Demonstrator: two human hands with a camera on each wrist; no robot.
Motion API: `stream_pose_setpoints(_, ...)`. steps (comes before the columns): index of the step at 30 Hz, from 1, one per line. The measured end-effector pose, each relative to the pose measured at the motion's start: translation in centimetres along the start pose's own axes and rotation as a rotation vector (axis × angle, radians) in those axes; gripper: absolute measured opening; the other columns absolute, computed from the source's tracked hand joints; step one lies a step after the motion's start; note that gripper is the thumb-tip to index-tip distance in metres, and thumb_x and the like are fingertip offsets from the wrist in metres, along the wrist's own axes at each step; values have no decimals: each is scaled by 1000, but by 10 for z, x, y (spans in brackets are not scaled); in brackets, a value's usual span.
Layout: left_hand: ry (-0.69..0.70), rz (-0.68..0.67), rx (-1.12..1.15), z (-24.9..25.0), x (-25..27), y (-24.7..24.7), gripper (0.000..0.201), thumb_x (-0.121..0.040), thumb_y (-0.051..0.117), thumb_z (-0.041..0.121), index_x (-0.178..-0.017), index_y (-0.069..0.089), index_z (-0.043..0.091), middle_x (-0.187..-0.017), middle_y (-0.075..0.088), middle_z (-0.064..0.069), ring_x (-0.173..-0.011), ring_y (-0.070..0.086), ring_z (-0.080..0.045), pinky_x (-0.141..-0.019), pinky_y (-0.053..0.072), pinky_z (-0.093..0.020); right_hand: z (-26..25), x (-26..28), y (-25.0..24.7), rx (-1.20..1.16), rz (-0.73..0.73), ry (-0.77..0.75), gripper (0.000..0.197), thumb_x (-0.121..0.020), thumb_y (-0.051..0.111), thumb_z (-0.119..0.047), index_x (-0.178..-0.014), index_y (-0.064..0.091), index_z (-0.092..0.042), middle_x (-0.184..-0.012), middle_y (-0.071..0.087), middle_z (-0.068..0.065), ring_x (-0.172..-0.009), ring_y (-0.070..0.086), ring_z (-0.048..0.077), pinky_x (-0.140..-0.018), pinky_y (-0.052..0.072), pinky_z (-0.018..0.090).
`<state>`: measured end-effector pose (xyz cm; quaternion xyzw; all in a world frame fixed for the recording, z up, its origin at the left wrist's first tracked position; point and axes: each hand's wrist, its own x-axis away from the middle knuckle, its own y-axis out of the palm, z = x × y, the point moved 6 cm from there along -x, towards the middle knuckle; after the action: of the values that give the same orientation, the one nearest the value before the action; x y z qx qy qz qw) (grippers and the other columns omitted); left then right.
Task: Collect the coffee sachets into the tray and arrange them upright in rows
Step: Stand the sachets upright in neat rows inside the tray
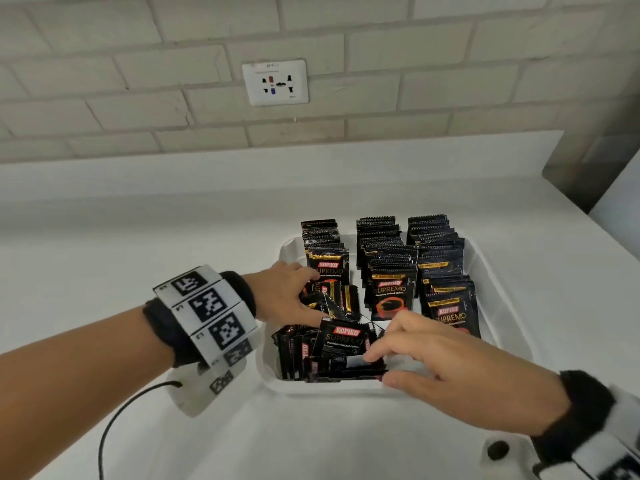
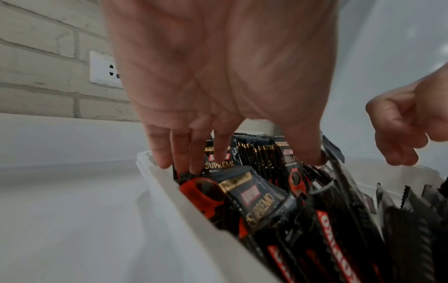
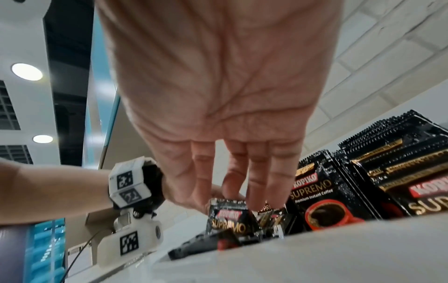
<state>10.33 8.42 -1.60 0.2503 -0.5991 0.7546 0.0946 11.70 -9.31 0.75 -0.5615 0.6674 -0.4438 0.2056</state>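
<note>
Right hand (image 1: 426,355) first: it reaches in over the near rim of the tray (image 1: 512,327), fingers curved down, thumb and fingertips pinching the top edge of one tilted sachet (image 1: 341,344) in the loose pile (image 1: 311,355) at the tray's near left corner. That sachet leans rather than stands, its label facing me, its long axis tipped back toward the far wall, and it lies to the left of my right palm, between my two hands. Just beyond it my left hand (image 1: 294,292) comes in over the left rim, fingers straight and spread, pressing down among the jumbled sachets at the front of the left row (image 1: 323,244); I cannot tell whether it actually grips any of them. Farther out stand the middle row (image 1: 384,258) and the right row (image 1: 440,258), upright, running away from me toward the back rim. As I judge it, the left row is the unfinished one, so the pinched sachet should swing upright and travel away and slightly left, into the gap my left hand guards. All sits on the white surface (image 1: 138,244).
</note>
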Motion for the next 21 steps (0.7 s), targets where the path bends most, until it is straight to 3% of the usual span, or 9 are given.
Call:
stream_pose_setpoints(3, -16, -17, -35, -1, -5, 3, 74, -88, 48, 56, -146, 22, 20, -143, 38, -3, -131, 31, -20, -109, 29, -35, -5, -5, 9, 20, -9, -26, 37, -92, 42, -48, -129, 42, -43, -108, 29, -29, -103, 39, -6, -89, 37, 14)
stream_pose_setpoints(6, -21, -32, -88, 4, -8, 6, 70, -88, 41, 61, -145, 27, 22, -139, 41, -4, -131, 33, -22, -109, 24, -36, -6, -8, 18, 62, -33, -31, 44, -92, 41, -51, -135, 36, -41, -124, 27, -23, -113, 33, -5, -95, 38, 21)
stream_pose_setpoints(12, -6, -79, -104, 4, -10, 13, 55, -89, 45, 53, -131, 45, 19, -131, 37, -5, -125, 35, -23, -107, 30, -36, -3, -9, 24, 109, -33, -20, 47, -92, 42, -50, -137, 33, -39, -127, 25, -20, -114, 26, -4, -92, 38, 20)
stream_pose_setpoints(15, 24, -95, -90, 5, -12, 17, 51, -90, 49, 45, -132, 44, 17, -135, 37, -5, -125, 36, -22, -107, 32, -36, -2, -9, 25, 112, -25, -18, 46, -92, 43, -49, -137, 33, -39, -128, 25, -21, -113, 26, -4, -91, 37, 18)
stream_pose_setpoints(21, 16, -158, 14, 6, -14, 19, 47, -88, 52, 46, -125, 48, 17, -122, 54, -2, -110, 53, -20, -97, 43, -33, -1, -11, 27, 105, 10, -30, 45, -93, 44, -46, -136, 34, -40, -128, 26, -20, -111, 25, -5, -88, 35, 16)
